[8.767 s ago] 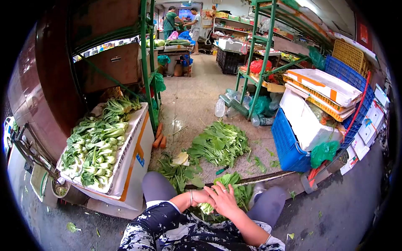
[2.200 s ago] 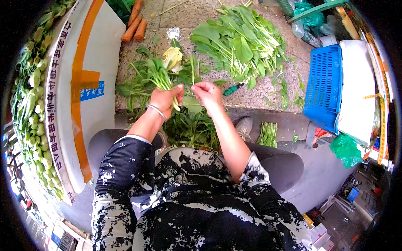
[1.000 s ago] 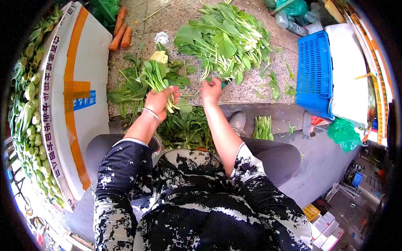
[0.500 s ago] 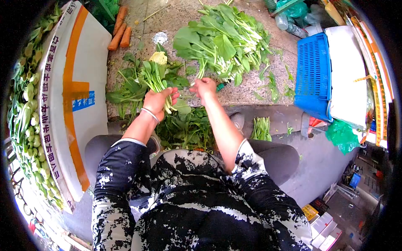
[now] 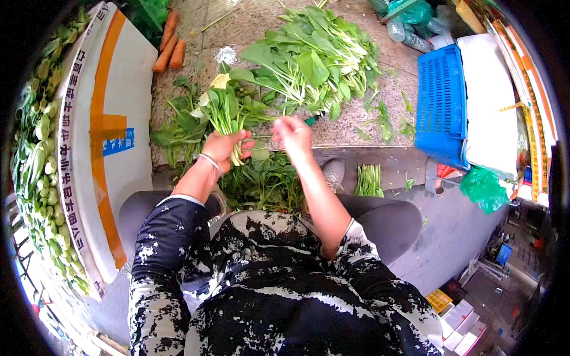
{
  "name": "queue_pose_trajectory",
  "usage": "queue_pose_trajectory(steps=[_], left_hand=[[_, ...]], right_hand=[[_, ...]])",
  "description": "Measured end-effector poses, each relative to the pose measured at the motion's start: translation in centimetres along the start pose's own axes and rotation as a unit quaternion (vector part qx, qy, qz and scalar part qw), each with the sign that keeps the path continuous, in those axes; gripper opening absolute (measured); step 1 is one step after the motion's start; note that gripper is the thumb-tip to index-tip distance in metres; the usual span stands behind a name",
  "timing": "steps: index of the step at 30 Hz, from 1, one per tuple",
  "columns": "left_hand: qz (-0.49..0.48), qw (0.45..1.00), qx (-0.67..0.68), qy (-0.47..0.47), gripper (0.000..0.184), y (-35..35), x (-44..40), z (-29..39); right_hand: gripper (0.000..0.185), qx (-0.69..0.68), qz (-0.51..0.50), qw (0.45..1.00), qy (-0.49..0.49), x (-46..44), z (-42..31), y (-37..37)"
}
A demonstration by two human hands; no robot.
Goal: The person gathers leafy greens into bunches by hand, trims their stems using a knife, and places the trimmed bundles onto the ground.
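Observation:
My left hand [image 5: 227,148] is closed around a bunch of leafy greens [image 5: 228,113], its leaves pointing away from me and its pale stem ends sticking out below the fingers. Just to the right, my right hand [image 5: 294,137] is closed in a pinch. A green stalk [image 5: 261,117] runs from its fingertips toward the bunch; the exact grip is partly hidden. Beyond my right hand lies a large pile of leafy greens [image 5: 320,59] on the stone-like tabletop [image 5: 225,35]. Loose leaves [image 5: 178,130] lie left of the bunch.
Carrots [image 5: 169,47] lie at the back left beside a white foam box [image 5: 127,77]. A blue crate [image 5: 440,107] stands on the right, with a green plastic bag [image 5: 485,190] below. More greens [image 5: 264,184] and cut stems [image 5: 369,180] sit below the table edge.
My right hand has come slightly down from the large pile, and a stalk now stretches between it and the bunch. My left hand stays nearly in place, still gripping the greens.

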State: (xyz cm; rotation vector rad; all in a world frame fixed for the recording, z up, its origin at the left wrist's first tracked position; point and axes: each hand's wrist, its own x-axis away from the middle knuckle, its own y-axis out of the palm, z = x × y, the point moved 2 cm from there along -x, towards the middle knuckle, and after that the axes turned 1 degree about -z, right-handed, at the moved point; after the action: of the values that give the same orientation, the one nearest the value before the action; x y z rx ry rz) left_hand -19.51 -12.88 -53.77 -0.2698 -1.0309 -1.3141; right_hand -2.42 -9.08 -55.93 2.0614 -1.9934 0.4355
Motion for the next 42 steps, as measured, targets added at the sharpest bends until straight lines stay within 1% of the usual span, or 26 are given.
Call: queue_pose_trajectory(steps=[1, 2, 3, 4, 5, 7, 9, 11, 12, 13, 15, 17, 19, 21, 23, 25, 27, 29, 30, 31, 33, 34, 36, 39, 40, 42], left_hand=[[0.007, 1.000, 0.013, 0.001, 0.020, -0.2, -0.1, 0.0], [0.000, 1.000, 0.012, 0.002, 0.021, -0.3, -0.2, 0.1], [0.003, 1.000, 0.014, 0.001, 0.021, -0.4, -0.2, 0.1], [0.005, 1.000, 0.016, -0.001, 0.021, -0.4, -0.2, 0.1], [0.007, 1.000, 0.016, -0.002, 0.020, -0.3, -0.2, 0.1], [0.012, 1.000, 0.020, 0.000, 0.020, -0.2, -0.3, 0.2], [0.009, 0.998, 0.056, 0.011, 0.017, -0.2, -0.5, 0.1], [0.022, 0.997, 0.072, 0.012, 0.015, 0.1, -0.3, 0.4], [0.012, 0.997, 0.080, 0.019, 0.015, -0.1, -0.7, 0.3], [0.003, 0.996, 0.088, 0.026, 0.015, -0.3, -1.0, 0.2], [0.000, 0.994, 0.103, 0.027, 0.014, -0.4, -1.5, 0.0], [0.003, 0.993, 0.113, 0.030, 0.014, -0.3, -1.4, 0.2], [0.021, 0.993, 0.108, 0.051, 0.015, 0.5, -1.0, 0.4], [-0.003, 0.995, 0.079, 0.061, 0.014, 0.6, -0.8, 0.3], [-0.030, 0.993, 0.071, 0.092, 0.013, 0.9, -0.8, 0.0], [-0.028, 0.992, 0.067, 0.107, 0.012, 0.9, -0.8, -0.2], [-0.037, 0.989, 0.097, 0.108, 0.010, 0.8, -1.2, -0.4], [-0.022, 0.989, 0.103, 0.104, 0.009, 0.3, -1.5, -0.5], [-0.012, 0.990, 0.108, 0.093, 0.009, 0.2, -1.5, -0.4], [-0.004, 0.990, 0.112, 0.081, 0.009, 0.1, -1.5, -0.3], [-0.013, 0.989, 0.121, 0.085, 0.009, 0.2, -1.6, -0.2], [-0.032, 0.987, 0.126, 0.092, 0.010, 0.4, -1.4, -0.1], [-0.034, 0.986, 0.133, 0.095, 0.011, 0.6, -1.2, 0.0], [-0.027, 0.988, 0.143, 0.060, 0.012, 0.8, -0.8, 0.1], [-0.025, 0.989, 0.136, 0.057, 0.014, 0.6, -0.9, 0.0], [-0.028, 0.987, 0.144, 0.064, 0.015, 0.4, -1.3, -0.2]], right_hand=[[0.015, -0.011, 0.079, 0.995, -0.063, -2.1, 1.5, -1.5], [0.023, 0.070, 0.172, 0.978, -0.091, -5.0, 4.0, -3.2], [0.035, 0.191, 0.267, 0.930, -0.166, -5.6, 2.2, -3.5], [0.048, 0.222, 0.279, 0.932, -0.066, -6.4, 1.0, -3.4], [0.048, 0.222, 0.278, 0.932, -0.066, -7.1, -0.2, -2.8], [0.055, 0.351, 0.277, 0.894, 0.029, -8.8, -1.1, -1.9], [0.054, 0.357, 0.248, 0.900, 0.035, -10.6, -0.2, -2.0], [0.049, 0.219, 0.188, 0.957, 0.028, -12.3, 2.3, -2.4], [0.033, 0.181, 0.162, 0.970, -0.025, -11.4, 1.7, -1.9], [0.033, 0.184, 0.159, 0.970, -0.027, -10.0, 0.8, -1.5], [0.017, 0.010, 0.051, 0.997, 0.057, -6.1, -1.3, -0.1], [0.008, -0.059, -0.010, 0.995, 0.081, -2.6, -2.3, 1.1], [0.012, -0.070, -0.029, 0.994, 0.080, -0.6, -1.7, 1.9], [0.013, -0.029, -0.031, 0.999, -0.014, 0.6, -1.2, 2.4], [0.013, -0.011, -0.031, 0.999, -0.019, 1.3, -1.0, 2.9], [0.013, 0.064, -0.030, 0.993, -0.095, 1.8, -1.0, 3.4], [0.013, 0.110, -0.025, 0.989, -0.094, 2.3, -1.3, 3.6], [0.018, 0.112, -0.096, 0.980, -0.133, 3.0, -2.4, 3.9], [0.021, 0.178, -0.107, 0.973, -0.105, 3.1, -2.8, 3.6], [0.021, 0.179, -0.106, 0.973, -0.104, 3.1, -2.6, 3.5], [0.017, -0.011, -0.109, 0.994, 0.002, 3.0, -2.1, 3.3], [0.017, -0.011, -0.109, 0.994, 0.002, 2.9, -2.2, 3.2], [0.019, -0.114, -0.059, 0.987, 0.094, 2.9, -2.0, 2.5], [0.018, -0.186, -0.044, 0.978, 0.088, 2.4, -1.1, 2.2], [0.018, -0.186, -0.044, 0.978, 0.088, 2.2, -1.2, 2.1], [0.018, -0.261, -0.013, 0.961, 0.092, 2.0, -1.5, 1.9]])
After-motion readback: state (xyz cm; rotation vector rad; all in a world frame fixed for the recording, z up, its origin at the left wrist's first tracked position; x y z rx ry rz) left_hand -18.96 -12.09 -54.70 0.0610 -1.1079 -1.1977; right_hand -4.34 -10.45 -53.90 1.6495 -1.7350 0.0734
